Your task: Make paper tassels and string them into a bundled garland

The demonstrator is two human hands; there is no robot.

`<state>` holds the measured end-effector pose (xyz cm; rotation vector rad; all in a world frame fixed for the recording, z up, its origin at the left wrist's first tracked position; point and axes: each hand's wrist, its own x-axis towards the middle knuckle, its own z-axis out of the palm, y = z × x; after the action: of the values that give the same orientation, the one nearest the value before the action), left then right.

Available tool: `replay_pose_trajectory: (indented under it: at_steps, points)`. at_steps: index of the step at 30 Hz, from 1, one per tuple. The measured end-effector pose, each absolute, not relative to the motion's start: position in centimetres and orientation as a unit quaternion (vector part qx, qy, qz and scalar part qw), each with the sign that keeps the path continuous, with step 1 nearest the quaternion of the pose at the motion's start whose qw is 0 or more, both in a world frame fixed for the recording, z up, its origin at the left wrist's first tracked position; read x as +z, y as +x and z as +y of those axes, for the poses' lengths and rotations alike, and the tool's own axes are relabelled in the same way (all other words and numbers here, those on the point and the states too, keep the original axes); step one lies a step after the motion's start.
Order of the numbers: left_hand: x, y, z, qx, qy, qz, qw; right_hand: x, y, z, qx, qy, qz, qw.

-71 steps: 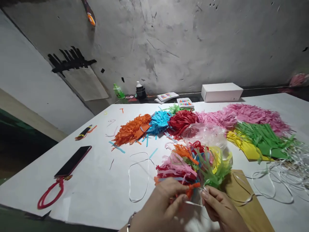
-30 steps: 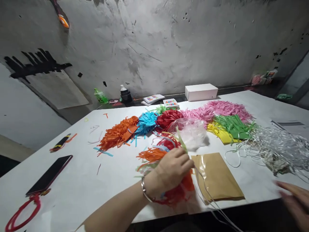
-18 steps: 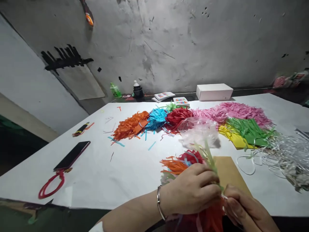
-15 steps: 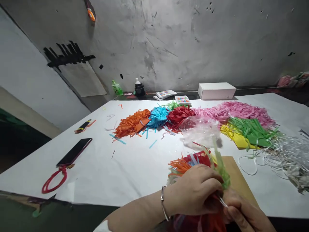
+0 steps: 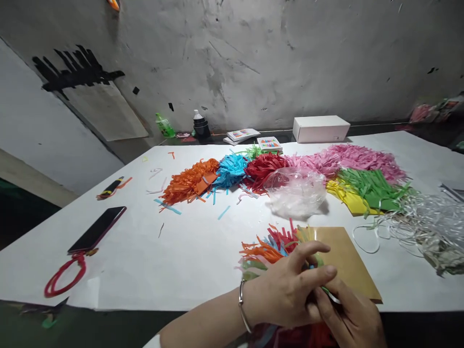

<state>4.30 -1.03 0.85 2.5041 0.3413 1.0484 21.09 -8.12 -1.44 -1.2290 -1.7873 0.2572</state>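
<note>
Fringed paper tassels point(image 5: 266, 249) in orange, red, blue and green lie bunched beyond my left hand point(image 5: 286, 285), which wears a silver bangle. Its index and middle fingers reach out, while the lower fingers curl round the gathered paper. Close against it, my right hand point(image 5: 353, 311) is closed in a pinch; a bit of white string point(image 5: 333, 297) and some green show at its fingertips, the rest hidden by fingers. More dark red fringe point(image 5: 297, 336) hangs below my wrists at the table edge. Right behind both hands lies a brown card sheet point(image 5: 344, 256).
Orange fringe point(image 5: 190, 181), blue fringe point(image 5: 232, 170), red fringe point(image 5: 264, 170) and pink fringe point(image 5: 366, 162) line the back. Nearer are a clear plastic bag point(image 5: 297, 195) and silvery string point(image 5: 427, 217). A phone point(image 5: 97, 229) and cutter point(image 5: 110, 187) lie left; a white box point(image 5: 321, 129) stands behind.
My left index and middle fingers have lifted and stretched out. The pale green strips that stood up between my hands have dropped, and more of the brown card shows. The view has shifted slightly.
</note>
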Motion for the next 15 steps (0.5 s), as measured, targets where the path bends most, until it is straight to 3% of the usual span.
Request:
replay_pose_trajectory:
  at_steps: [6, 12, 15]
  points:
    - [-1.6, 2.6, -1.8, 0.346, 0.846, 0.266, 0.305, -2.3, 21.2, -8.6, 0.090, -0.553, -0.652, 0.511]
    - [-3.9, 2.8, -1.8, 0.274, 0.849, 0.230, 0.389, -0.6, 20.5, -6.9, 0.177, -0.436, -0.748, 0.468]
    - [-3.6, 2.0, -0.9, 0.221, 0.863, 0.210, 0.404, -1.4, 22.0, -7.2, 0.184, -0.458, -0.705, 0.509]
